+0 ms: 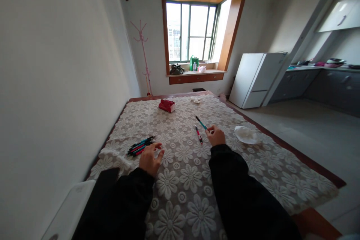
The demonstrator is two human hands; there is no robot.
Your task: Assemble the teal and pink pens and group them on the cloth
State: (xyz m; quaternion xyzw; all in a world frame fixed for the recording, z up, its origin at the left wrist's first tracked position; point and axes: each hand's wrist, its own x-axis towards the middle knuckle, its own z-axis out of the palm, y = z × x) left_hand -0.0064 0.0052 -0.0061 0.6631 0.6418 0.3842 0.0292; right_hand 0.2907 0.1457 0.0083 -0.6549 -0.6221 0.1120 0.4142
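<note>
The right hand [216, 136] pinches a teal pen [201, 122] angled away to the upper left, a red pen [198, 134] just beside it, while the open, empty left hand [150, 158] rests touching the pen bundle [140, 146] lying crosswise

A lace cloth with a white flower pattern [182, 180] covers the table, whose wooden edge [317, 167] shows along the right side. On the cloth lie a red packet [167, 105] toward the far end, a small white scrap [195, 100] beyond it, and a crumpled white tissue [245, 134] near the right edge. A pink coat stand [143, 56] stands by the left wall. On the window ledge [197, 72] sit a dark bag [176, 69] and a green bag [193, 63] — well apart from a white fridge [257, 78] at the right.
</note>
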